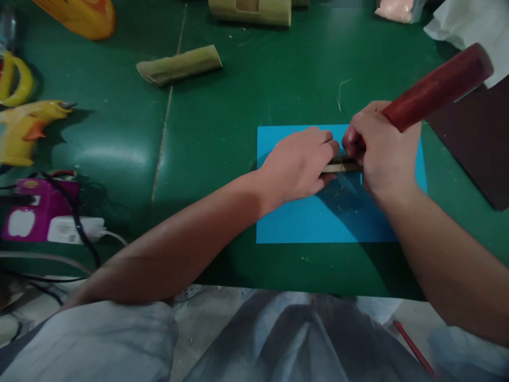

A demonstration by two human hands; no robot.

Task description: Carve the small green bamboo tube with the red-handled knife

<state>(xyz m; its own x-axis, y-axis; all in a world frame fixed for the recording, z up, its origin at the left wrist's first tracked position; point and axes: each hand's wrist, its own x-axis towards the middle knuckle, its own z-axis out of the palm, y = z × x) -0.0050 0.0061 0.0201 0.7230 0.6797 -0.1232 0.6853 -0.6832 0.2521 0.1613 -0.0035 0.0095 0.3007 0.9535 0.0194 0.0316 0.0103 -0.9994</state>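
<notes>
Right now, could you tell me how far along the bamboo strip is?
Done: fine shavings lie on the blue rectangular sheet. In hand: the left hand pins the thin bamboo strip while the right hand grips a red wooden-handled tool. Left: probably the split bamboo piece farther back, untouched.

We see a green bench (222,106), smooth, with a soft sheen near its left edge. On it lies a matt blue sheet (302,223), like paper or thin plastic, flecked with fine shavings. The strip (338,167) on the sheet looks like pale, dry, fibrous bamboo. The handle (433,87) is dark red wood, smooth and satin. Toward the far edge a bamboo piece (178,64) looks rough and matt. At the left edge the yellow glue gun (24,132) is shiny plastic.
</notes>
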